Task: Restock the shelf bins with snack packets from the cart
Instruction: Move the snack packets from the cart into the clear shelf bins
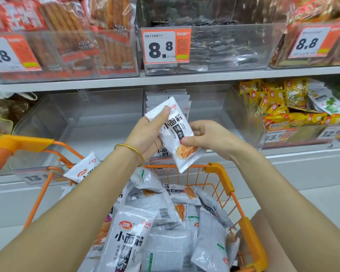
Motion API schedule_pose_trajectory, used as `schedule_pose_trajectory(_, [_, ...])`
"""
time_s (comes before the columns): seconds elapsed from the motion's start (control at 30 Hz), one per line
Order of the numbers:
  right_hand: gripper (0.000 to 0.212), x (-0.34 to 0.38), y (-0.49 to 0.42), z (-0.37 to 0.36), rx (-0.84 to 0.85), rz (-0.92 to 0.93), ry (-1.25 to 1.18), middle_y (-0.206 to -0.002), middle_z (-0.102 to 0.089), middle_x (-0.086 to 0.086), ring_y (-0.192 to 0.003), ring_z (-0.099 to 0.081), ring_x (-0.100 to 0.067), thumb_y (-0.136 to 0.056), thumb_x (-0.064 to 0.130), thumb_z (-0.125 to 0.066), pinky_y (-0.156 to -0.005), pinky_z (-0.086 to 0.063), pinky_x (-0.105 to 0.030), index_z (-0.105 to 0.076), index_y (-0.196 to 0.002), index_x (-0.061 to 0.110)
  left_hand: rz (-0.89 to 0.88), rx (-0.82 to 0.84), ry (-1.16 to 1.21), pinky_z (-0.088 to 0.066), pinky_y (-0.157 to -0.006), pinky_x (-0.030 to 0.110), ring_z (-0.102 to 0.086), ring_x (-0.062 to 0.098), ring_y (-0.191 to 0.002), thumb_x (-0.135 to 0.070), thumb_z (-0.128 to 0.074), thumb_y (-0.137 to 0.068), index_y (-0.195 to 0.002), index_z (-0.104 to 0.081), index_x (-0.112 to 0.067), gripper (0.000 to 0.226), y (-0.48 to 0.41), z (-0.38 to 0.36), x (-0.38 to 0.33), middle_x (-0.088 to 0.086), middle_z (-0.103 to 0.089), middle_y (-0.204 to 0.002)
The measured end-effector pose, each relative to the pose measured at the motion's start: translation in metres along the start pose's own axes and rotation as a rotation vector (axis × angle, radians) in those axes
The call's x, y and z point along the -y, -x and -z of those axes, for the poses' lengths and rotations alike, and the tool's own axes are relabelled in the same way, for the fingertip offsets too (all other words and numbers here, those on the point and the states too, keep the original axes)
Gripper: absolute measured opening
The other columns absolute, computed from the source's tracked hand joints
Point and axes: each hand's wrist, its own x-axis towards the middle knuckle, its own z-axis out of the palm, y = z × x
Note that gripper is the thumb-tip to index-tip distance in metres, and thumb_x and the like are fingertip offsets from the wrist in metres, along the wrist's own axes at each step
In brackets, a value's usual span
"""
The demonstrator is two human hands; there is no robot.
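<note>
left hand [145, 136], right hand [209, 138] grip packet [174, 132] edges

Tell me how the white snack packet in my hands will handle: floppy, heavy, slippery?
Probably floppy: the white packet is a thin pouch, and packets in the cart lie slumped. Likely light: the right hand merely pinches its edge. Smooth film: possibly slippery.

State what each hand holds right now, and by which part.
Both hands hold one white snack packet. The left hand grips its upper end, thumb on the top corner; the right hand pinches its right edge near the middle.
</note>
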Motion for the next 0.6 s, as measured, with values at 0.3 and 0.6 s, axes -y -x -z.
schedule_pose_trajectory(0.3, [0.019, -0.027, -0.062, 0.056, -0.280, -0.171, -0.145, -0.100, -0.070, -0.011, -0.077, -0.066, -0.018, -0.080, -0.005, -0.067, -0.068, -0.055, -0.029, -0.063, -0.091, 0.010, -0.295, -0.271, -0.833, -0.041, -0.097, 0.024, -0.055, 0.012, -0.107, -0.025, -0.047, -0.096, -0.110, -0.057, -0.017, 0.019, -0.033, 0.038, -0.001, 0.000, -0.059, -0.116])
schedule_pose_trajectory(0.6, [0.031, -0.073, -0.144, 0.029, -0.521, -0.328, 0.117, -0.102, -0.070, -0.010, -0.090, -0.066, -0.024, -0.065, -0.002, -0.078, -0.077, -0.057, -0.037, -0.065, -0.093, 0.006, -0.233, -0.115, -1.328, -0.003, -0.112, 0.025, -0.006, 0.021, -0.144, -0.029, -0.043, -0.097, -0.139, -0.039, -0.012, 0.046, -0.039, 0.054, 0.027, 0.011, -0.019, -0.154])
